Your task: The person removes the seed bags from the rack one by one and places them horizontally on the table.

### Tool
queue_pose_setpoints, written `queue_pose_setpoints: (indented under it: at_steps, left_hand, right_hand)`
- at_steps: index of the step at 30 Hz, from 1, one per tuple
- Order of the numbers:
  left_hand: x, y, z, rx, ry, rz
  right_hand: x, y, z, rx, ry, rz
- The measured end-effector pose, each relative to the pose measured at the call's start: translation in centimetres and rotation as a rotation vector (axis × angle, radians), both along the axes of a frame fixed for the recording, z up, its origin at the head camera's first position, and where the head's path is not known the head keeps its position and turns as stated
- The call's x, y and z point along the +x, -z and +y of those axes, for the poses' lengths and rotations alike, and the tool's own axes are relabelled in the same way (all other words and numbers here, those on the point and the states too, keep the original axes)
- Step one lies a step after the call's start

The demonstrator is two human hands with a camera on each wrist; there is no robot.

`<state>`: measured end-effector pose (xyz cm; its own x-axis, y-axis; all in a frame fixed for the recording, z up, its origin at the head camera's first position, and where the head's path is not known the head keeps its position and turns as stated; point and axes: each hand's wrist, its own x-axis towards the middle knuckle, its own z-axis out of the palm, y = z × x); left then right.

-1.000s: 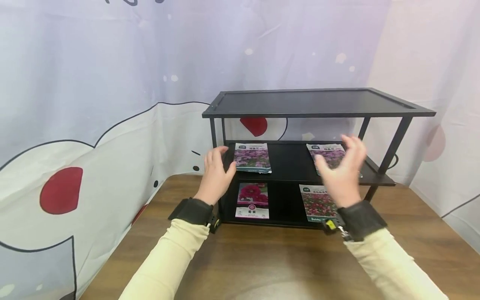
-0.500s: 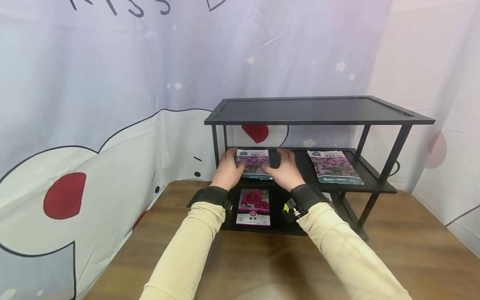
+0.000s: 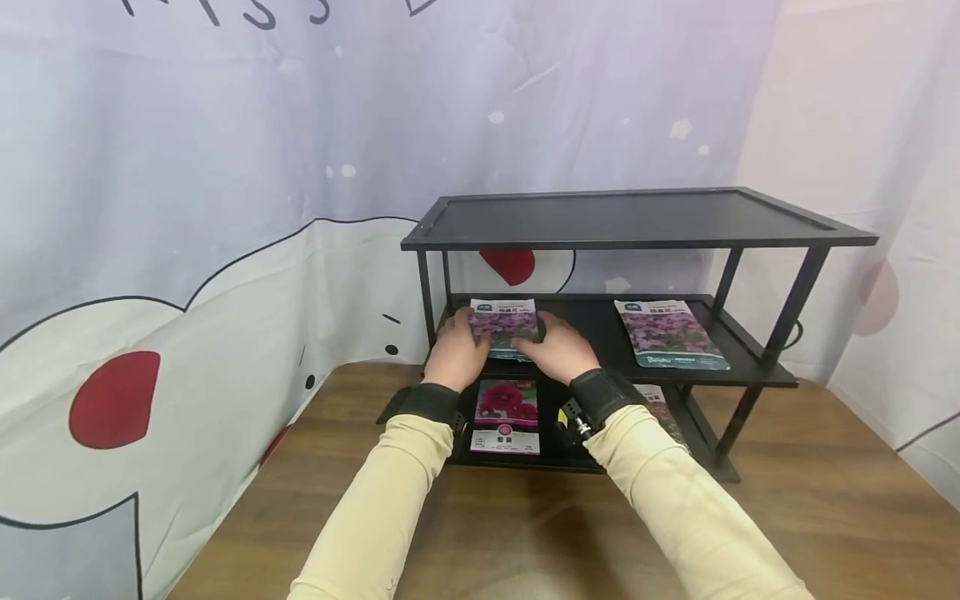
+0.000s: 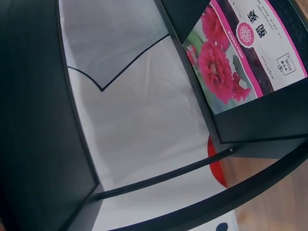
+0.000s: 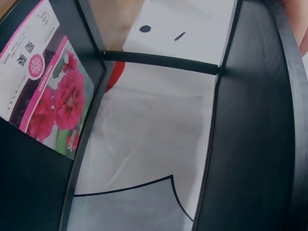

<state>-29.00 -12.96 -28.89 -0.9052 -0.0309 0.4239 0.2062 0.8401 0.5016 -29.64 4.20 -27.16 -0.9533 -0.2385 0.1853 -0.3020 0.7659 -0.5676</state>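
A seed packet printed with purple flowers lies at the left of the rack's middle shelf. My left hand holds its left edge, thumb over the front and fingers toward the back corner. Opposite, my right hand holds the right edge, its thumb also on the packet's face. Most fingertips are hidden in the head view. Below, a hollyhock seed packet lies on the lower shelf; both wrist views show this hollyhock packet too, but not the held one.
The black rack stands on a wooden table before a patterned cloth. A second purple-flower packet lies at the middle shelf's right. Under it, another packet is partly hidden by my right arm. Slanted posts bound the right end.
My right hand has moved left from the right-hand purple packet to the left one. My left hand has shifted right onto that packet. Over the last half second, both hands have barely moved.
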Motion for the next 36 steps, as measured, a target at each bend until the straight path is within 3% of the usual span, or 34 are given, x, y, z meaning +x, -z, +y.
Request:
queue_pose_setpoints:
  at_steps: [8, 14, 21, 28, 36]
  left_hand:
    - [0.3, 0.2, 0.8, -0.101, -0.023, -0.086]
    - [0.6, 0.3, 0.8, -0.184, -0.016, -0.103]
    - [0.9, 0.0, 0.5, -0.229, -0.007, -0.090]
    - [0.9, 0.1, 0.3, -0.203, -0.009, -0.059]
    - [0.2, 0.3, -0.2, -0.122, 0.054, -0.050]
  right_hand:
    - [-0.8, 0.0, -0.7, 0.072, 0.017, 0.025]
    - [-0.7, 0.2, -1.2, 0.102, 0.023, 0.067]
    - [-0.7, 0.4, -1.7, 0.123, 0.011, 0.059]
    - [-0.8, 0.5, -1.7, 0.101, -0.006, 0.065]
    - [-1.4, 1.1, -0.9, 0.017, -0.041, 0.101]
